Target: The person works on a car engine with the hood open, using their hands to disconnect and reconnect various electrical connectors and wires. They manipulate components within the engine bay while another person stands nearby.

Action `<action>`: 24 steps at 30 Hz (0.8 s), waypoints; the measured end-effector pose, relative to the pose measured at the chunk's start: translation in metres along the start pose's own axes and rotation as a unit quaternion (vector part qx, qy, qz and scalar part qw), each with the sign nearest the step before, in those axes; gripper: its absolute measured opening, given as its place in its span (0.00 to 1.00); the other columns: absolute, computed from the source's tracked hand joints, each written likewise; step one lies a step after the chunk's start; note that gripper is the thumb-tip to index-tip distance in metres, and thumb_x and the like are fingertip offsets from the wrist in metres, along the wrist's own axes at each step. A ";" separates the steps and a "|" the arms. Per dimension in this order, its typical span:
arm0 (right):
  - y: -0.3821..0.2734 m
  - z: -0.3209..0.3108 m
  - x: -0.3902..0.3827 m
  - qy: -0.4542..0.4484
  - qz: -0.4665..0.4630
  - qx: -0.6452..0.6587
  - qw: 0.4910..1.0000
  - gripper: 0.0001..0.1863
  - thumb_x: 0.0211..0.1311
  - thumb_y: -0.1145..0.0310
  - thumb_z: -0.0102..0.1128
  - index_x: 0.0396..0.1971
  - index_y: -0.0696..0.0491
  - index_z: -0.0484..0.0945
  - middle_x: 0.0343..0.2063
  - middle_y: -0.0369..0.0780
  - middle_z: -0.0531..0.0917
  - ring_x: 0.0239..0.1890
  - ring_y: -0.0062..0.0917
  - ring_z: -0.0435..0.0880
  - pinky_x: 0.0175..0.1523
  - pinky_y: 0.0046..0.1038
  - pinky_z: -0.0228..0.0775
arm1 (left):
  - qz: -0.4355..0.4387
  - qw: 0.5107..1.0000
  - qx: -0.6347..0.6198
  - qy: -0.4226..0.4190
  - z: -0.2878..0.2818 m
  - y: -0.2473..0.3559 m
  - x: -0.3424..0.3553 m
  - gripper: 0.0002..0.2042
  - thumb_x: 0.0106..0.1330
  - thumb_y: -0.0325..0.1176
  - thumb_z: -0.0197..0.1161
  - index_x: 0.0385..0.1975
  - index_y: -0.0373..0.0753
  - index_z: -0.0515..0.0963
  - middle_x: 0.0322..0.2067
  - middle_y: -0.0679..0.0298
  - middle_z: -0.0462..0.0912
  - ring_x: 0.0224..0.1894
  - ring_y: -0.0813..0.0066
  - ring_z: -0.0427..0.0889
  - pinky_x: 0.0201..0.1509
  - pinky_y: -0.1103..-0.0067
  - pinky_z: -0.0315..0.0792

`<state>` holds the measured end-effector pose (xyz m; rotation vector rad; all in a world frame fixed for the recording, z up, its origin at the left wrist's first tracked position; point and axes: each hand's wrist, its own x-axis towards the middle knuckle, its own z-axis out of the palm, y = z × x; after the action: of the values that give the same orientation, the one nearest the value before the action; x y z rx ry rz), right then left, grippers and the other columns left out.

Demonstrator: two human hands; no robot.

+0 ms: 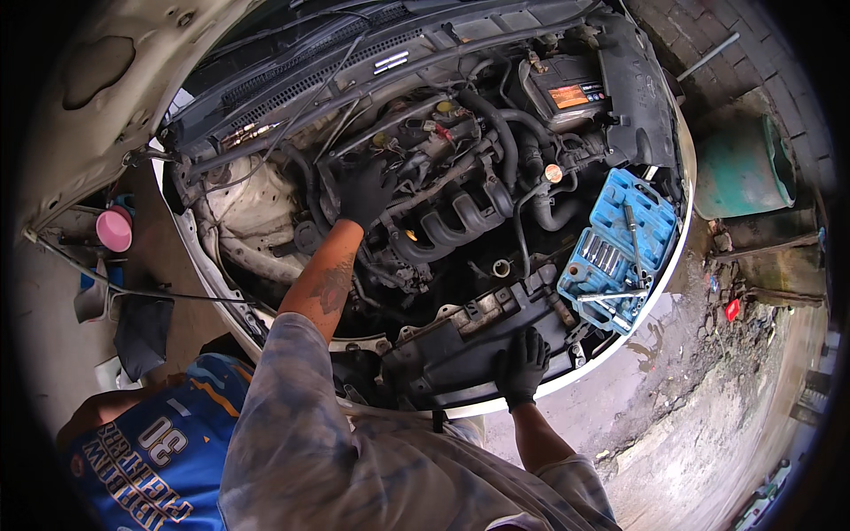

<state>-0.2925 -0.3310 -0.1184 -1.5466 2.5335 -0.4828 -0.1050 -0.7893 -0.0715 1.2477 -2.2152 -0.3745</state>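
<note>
My left hand (365, 191), in a black glove, reaches over the left end of the engine (425, 164). Its fingers look stretched out against the dark parts there, though the tips blend into them. Lower down, my right hand (523, 365), also gloved in black, rests on the black plastic cover (447, 354) at the front of the engine bay. Its fingers lie on that cover with nothing visible in them. Right of the engine, an open blue socket set case (630, 208) sits on the bay's front corner, with a ratchet (613, 296) lying across it.
A battery (562, 88) fills the back right of the bay. The raised hood (115, 71) hangs at the upper left, held by a thin rod (177, 295). Another person in a blue jersey (168, 451) is close on my left. A green drum (744, 168) stands right of the car.
</note>
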 end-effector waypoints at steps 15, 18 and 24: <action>0.009 0.005 0.000 0.004 -0.009 -0.040 0.999 0.35 0.63 0.53 0.60 0.67 0.57 0.71 0.66 0.55 0.72 0.68 0.55 0.69 0.73 0.60 0.53 | 0.024 0.990 -0.136 -0.032 0.008 -0.022 0.000 0.13 0.66 0.36 0.67 0.48 0.41 0.86 0.39 0.51 0.88 0.42 0.53 0.87 0.50 0.64 0.79; 0.003 0.006 0.001 0.000 -0.014 -0.036 0.999 0.36 0.62 0.54 0.61 0.67 0.58 0.70 0.66 0.56 0.72 0.68 0.55 0.69 0.73 0.60 0.53 | -0.033 0.984 -0.146 -0.095 0.012 -0.051 0.012 0.12 0.67 0.37 0.67 0.46 0.40 0.87 0.37 0.51 0.89 0.41 0.54 0.88 0.49 0.66 0.79; 0.008 0.006 -0.001 0.013 -0.021 -0.046 0.999 0.37 0.62 0.55 0.61 0.68 0.59 0.67 0.65 0.57 0.72 0.68 0.56 0.69 0.72 0.60 0.54 | -0.107 0.934 -0.164 -0.299 0.010 -0.045 0.054 0.13 0.66 0.39 0.67 0.40 0.35 0.86 0.33 0.53 0.89 0.36 0.63 0.88 0.45 0.69 0.79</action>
<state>-0.2965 -0.3278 -0.1270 -1.6374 2.5819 -0.4008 -0.1013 -0.8590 -0.0833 1.3060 -2.3478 -1.3043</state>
